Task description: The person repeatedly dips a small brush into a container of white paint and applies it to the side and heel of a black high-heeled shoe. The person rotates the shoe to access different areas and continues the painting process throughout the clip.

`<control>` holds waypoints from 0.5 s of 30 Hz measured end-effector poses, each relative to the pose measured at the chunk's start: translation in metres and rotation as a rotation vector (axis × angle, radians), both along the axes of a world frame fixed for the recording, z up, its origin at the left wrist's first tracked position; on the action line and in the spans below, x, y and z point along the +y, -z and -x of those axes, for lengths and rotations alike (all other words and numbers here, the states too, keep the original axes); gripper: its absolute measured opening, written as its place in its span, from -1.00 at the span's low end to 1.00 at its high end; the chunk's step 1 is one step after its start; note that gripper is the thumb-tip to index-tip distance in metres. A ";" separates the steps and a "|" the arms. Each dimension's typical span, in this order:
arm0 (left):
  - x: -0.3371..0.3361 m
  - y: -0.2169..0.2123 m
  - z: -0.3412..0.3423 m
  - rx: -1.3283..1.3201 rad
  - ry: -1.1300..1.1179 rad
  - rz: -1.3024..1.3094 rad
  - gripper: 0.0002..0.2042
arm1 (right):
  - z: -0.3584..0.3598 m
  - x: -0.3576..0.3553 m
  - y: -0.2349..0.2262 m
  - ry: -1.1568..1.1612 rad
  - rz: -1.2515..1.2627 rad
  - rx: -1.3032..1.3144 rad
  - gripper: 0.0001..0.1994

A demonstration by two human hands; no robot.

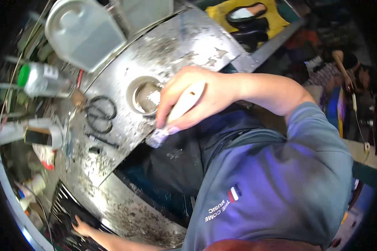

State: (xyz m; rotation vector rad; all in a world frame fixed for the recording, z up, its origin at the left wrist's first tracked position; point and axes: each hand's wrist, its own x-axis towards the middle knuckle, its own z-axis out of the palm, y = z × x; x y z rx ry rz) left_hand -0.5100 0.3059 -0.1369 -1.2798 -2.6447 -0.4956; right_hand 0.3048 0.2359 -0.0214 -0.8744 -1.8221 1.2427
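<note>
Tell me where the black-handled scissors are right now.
In the head view, the black-handled scissors lie on the worn metal worktop, left of its round hole and the right hand.

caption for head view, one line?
Right hand holds a pale brush over a metal bench; left hand on a grate.

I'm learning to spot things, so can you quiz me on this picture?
1. True or false: the right hand holds a brush.
2. What lies left of the round hole in the metal table? A) scissors B) hammer C) cup
3. Where is the left hand?

Key: 1 true. 2 A, the scissors. 3 At the lower edge, on a dark grille.
</note>
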 end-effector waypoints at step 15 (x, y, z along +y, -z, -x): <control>-0.197 -0.053 -0.249 0.204 0.345 0.062 -0.51 | -0.318 -0.007 0.090 1.036 -0.331 -1.222 -0.55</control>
